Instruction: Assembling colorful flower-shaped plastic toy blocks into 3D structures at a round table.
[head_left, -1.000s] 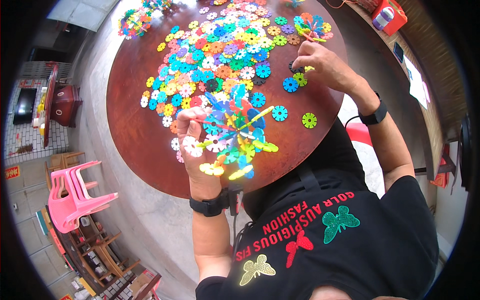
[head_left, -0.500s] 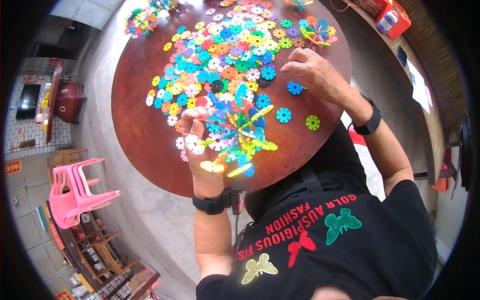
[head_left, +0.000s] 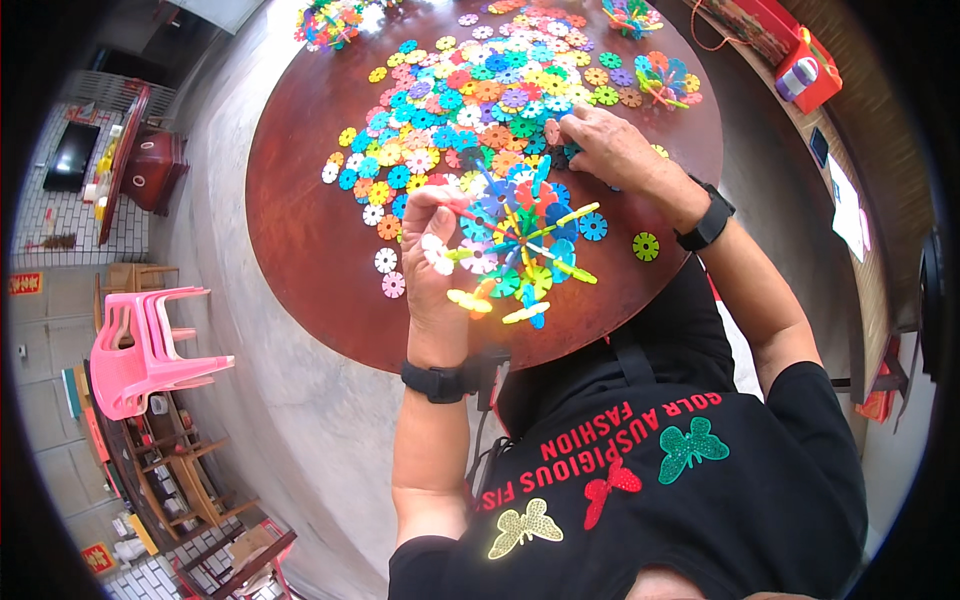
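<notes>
My left hand (head_left: 430,260) is closed on a ball-shaped cluster (head_left: 522,238) of many-coloured slotted plastic discs, held above the near part of the round table. Thumb and fingers pinch a red disc at the cluster's left side, and discs stick out from its centre in all directions. My right hand (head_left: 622,150) is at the right edge of the loose pile of flower-shaped discs (head_left: 500,95). Its fingertips are closed on a salmon-pink disc (head_left: 553,132), while black and blue discs lie partly hidden below the fingers.
The round brown table (head_left: 310,240) carries other joined clusters at its far side, one (head_left: 665,80) at the right. Single discs, such as a lime-green disc (head_left: 646,247), lie nearer me. Pink stacked chairs (head_left: 145,350) stand at left; a red basket (head_left: 815,75) sits at far right.
My right hand has come down and left onto the pile's edge, its fingers closing on a salmon-pink disc. The left hand still holds the cluster, turned slightly. The whole view has shifted a little.
</notes>
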